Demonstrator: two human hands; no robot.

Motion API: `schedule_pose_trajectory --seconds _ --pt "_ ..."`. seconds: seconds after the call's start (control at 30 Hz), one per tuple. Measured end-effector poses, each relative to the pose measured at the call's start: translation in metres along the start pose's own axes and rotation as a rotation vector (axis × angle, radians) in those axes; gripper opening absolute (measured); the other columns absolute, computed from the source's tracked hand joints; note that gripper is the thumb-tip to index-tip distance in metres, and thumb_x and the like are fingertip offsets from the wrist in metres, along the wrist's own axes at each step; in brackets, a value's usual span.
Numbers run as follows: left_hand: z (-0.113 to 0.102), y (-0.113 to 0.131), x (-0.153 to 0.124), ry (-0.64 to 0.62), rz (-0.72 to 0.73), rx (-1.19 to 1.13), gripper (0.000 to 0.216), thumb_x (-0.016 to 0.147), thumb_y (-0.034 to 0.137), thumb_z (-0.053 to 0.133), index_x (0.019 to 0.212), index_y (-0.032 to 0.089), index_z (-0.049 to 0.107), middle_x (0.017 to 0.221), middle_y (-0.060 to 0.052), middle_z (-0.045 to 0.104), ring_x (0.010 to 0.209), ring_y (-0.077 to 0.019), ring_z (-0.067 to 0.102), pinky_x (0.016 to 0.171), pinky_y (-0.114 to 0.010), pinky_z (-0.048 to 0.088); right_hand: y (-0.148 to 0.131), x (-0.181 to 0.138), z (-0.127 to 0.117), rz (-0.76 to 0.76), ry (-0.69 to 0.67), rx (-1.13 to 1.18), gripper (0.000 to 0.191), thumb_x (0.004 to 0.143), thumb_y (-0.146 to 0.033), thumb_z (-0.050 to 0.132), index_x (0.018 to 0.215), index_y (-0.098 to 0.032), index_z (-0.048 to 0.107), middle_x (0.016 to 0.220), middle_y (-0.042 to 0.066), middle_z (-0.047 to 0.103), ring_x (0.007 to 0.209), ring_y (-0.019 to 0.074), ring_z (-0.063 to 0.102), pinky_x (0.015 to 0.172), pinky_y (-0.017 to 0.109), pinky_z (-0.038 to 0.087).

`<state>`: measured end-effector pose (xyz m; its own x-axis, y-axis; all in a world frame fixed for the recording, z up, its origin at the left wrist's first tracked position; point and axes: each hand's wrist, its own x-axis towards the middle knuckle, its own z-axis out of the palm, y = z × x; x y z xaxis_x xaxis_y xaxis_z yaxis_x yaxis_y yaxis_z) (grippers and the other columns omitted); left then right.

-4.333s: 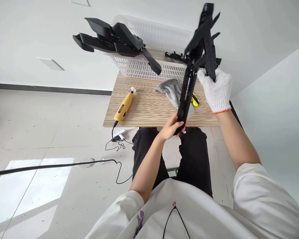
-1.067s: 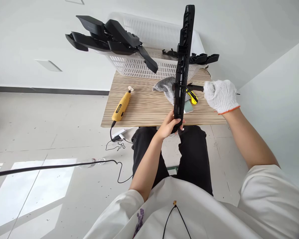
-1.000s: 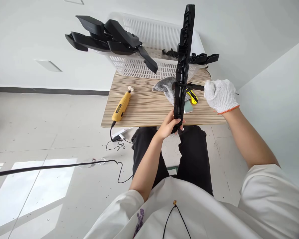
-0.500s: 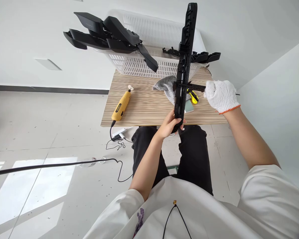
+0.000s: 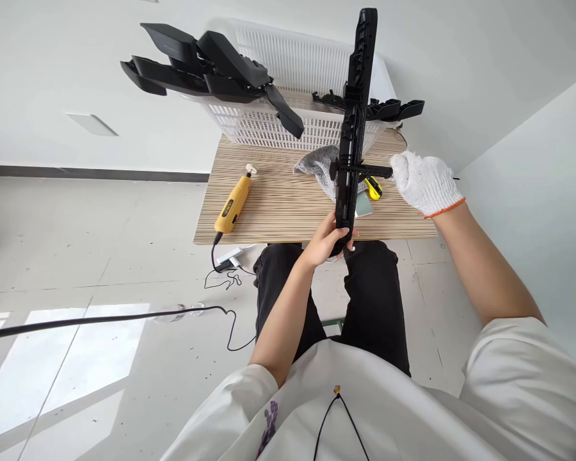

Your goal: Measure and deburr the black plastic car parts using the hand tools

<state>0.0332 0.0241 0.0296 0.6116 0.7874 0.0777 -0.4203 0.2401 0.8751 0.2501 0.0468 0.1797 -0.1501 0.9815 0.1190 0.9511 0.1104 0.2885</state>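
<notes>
My bare left hand (image 5: 324, 242) is closed round the lower end of a long black plastic trim part (image 5: 354, 102), which stands almost upright over the table with its ribbed side showing. My right hand (image 5: 425, 182), in a white knitted glove with an orange cuff, is closed on a narrow dark bar (image 5: 377, 171). That bar lies crosswise against the trim part, and a thin end pokes out beyond the glove. Behind them, a grey cloth (image 5: 318, 168) and a yellow utility knife (image 5: 374, 187) lie on the table, partly hidden. A pale green pad (image 5: 363, 205) is close by.
A white plastic basket (image 5: 269, 128) stands at the table's back, with black trim parts (image 5: 221, 61) sticking out over its rim. A yellow rotary tool (image 5: 234, 205) lies left on the wooden table (image 5: 278, 218). Its cord (image 5: 148, 316) and a power strip (image 5: 229, 257) are below.
My gloved right hand has shifted slightly, and the dark bar with it has moved a little left. The trim part's top leans slightly further left. My left hand keeps its hold.
</notes>
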Motion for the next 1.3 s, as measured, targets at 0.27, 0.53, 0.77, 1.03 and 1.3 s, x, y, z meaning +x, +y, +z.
schedule_pose_trajectory --seconds 0.27,0.53,0.77,1.03,1.3 --pt "0.001 0.000 -0.001 0.003 -0.004 0.007 0.045 0.086 0.036 0.066 0.123 0.019 0.047 0.090 -0.003 0.072 0.060 -0.0138 0.067 0.038 -0.021 0.040 0.002 -0.001 -0.001 0.022 0.053 0.067 0.057 0.102 -0.030 0.017 0.119 -0.023 0.071 0.094 0.014 0.071 0.072 0.0266 0.059 0.064 0.037 0.025" --pt "0.001 0.003 -0.001 -0.006 -0.001 0.000 0.044 0.087 0.036 0.066 0.122 0.019 0.047 0.090 -0.003 0.072 0.061 -0.0131 0.066 0.040 -0.021 0.039 0.001 0.000 0.001 0.046 0.083 0.097 0.055 0.103 -0.035 0.017 0.112 -0.025 0.070 0.090 0.013 0.071 0.071 0.0258 0.057 0.064 0.037 0.024" --pt "0.002 0.003 -0.001 -0.002 -0.002 -0.016 0.049 0.086 0.035 0.066 0.128 0.019 0.046 0.088 -0.002 0.070 0.061 -0.0135 0.066 0.040 -0.022 0.039 -0.001 -0.002 -0.001 0.078 0.094 0.134 0.052 0.102 -0.036 0.021 0.108 -0.024 0.071 0.083 0.012 0.067 0.073 0.0280 0.058 0.068 0.039 0.026" --pt "0.002 0.004 -0.001 0.005 -0.019 0.003 0.049 0.086 0.037 0.065 0.128 0.019 0.045 0.089 -0.002 0.071 0.060 -0.0142 0.066 0.038 -0.023 0.040 -0.010 -0.006 -0.011 0.151 0.125 0.053 0.065 0.103 -0.058 0.022 0.079 -0.021 0.069 0.068 0.011 0.063 0.067 0.0226 0.054 0.063 0.036 0.022" --pt "0.001 0.002 0.001 -0.009 -0.020 0.010 0.046 0.087 0.035 0.065 0.126 0.020 0.047 0.090 -0.002 0.071 0.061 -0.0128 0.067 0.041 -0.022 0.038 -0.011 -0.004 -0.011 0.209 0.154 0.081 0.064 0.104 -0.052 0.022 0.072 -0.021 0.067 0.063 0.010 0.061 0.064 0.0214 0.053 0.062 0.036 0.021"
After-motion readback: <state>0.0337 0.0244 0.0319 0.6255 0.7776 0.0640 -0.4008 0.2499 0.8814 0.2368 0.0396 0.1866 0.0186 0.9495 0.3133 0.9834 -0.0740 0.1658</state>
